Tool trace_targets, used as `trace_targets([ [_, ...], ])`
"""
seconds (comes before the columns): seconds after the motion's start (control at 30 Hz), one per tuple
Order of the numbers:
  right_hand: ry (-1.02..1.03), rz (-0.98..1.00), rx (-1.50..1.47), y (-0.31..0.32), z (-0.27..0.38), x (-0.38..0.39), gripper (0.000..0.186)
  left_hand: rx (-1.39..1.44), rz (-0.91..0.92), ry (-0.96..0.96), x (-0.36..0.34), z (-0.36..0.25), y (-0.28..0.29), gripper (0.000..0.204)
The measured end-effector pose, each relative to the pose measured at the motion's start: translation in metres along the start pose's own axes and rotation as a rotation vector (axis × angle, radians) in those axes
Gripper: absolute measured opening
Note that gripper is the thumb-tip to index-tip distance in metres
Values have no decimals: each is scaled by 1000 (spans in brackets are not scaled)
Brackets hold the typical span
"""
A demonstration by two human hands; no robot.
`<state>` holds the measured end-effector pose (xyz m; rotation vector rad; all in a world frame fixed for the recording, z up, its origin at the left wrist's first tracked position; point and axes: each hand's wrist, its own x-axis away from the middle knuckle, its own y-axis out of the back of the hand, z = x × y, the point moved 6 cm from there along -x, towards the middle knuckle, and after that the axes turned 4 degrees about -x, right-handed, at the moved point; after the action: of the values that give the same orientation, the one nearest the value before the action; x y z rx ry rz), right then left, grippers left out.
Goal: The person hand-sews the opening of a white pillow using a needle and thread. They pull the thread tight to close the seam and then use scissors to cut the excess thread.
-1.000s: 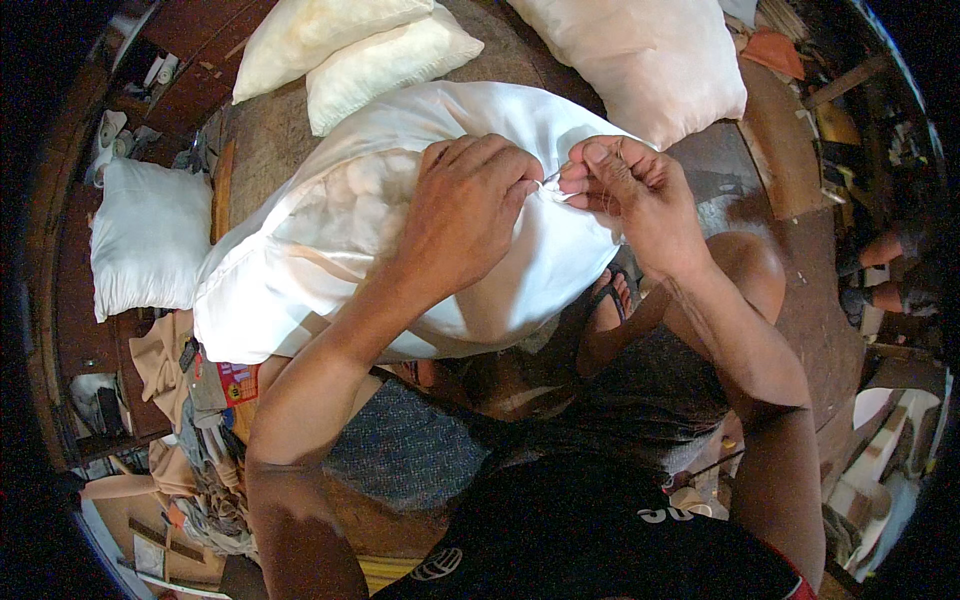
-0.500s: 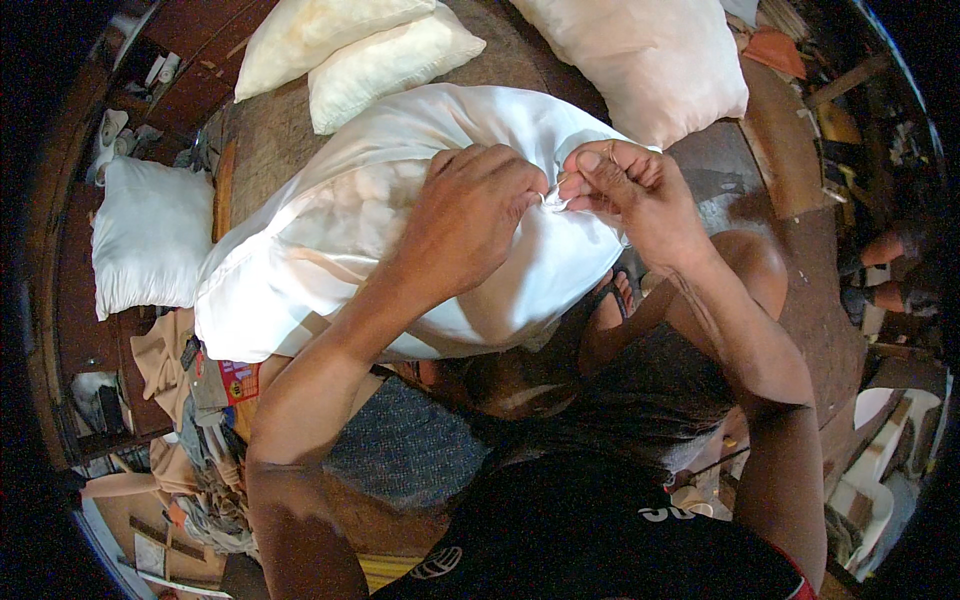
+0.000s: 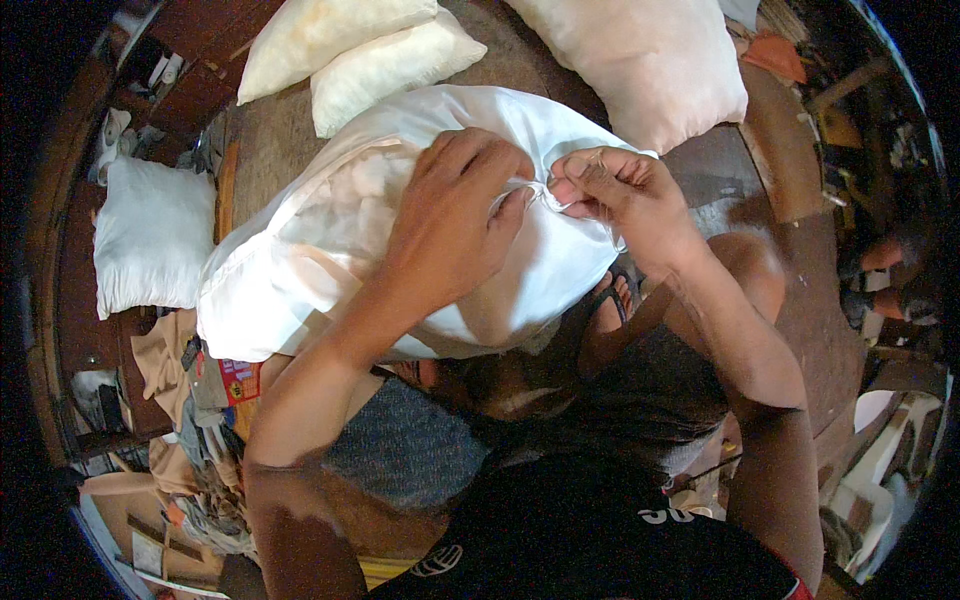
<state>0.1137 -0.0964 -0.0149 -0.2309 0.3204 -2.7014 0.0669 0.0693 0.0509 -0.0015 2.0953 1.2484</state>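
Observation:
A large white stuffed pillow (image 3: pixel 500 310) lies across my lap, its filling showing through thin cloth on the left part. At its upper right the cloth is gathered into a small pucker between my hands. My left hand (image 3: pixel 460 215) pinches the left side of that pucker between thumb and fingers. Close beside it, my right hand (image 3: pixel 625 195) has its fingertips closed on the right side of the same fold. Something thin, like thread, shows at the right fingers; whether a needle is there I cannot make out.
Two cream pillows (image 3: pixel 400 70) lie on the wooden surface ahead, with a bigger pale pillow (image 3: pixel 640 70) to their right. A smaller white pillow (image 3: pixel 155 235) is at the left. Crumpled cloths (image 3: pixel 205 470) lie at lower left. Another person's feet (image 3: pixel 885 280) show at the far right.
My left hand has shifted slightly left and its fingers have bent differently at the gathered cloth. My right hand stays at the fold, turned a little.

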Motion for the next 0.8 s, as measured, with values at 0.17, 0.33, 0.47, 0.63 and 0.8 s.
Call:
trace_targets([
  [0.17,-86,5,-144,5,-2,-3,24,-295,32,-45,9,-19,5,15],
  [0.33,-131,-16,-118,4,0,0,27,-368,84,-75,11,-17,-9,14],
  [0.47,74,-73,162,13,24,3,25,-276,56,-46,8,-15,6,11],
  [0.63,334,33,809,38,54,12,29,-174,34,13,11,0,27,9],
  [0.8,561,229,980,23,60,24,23,-135,37,35,14,0,29,8],
])
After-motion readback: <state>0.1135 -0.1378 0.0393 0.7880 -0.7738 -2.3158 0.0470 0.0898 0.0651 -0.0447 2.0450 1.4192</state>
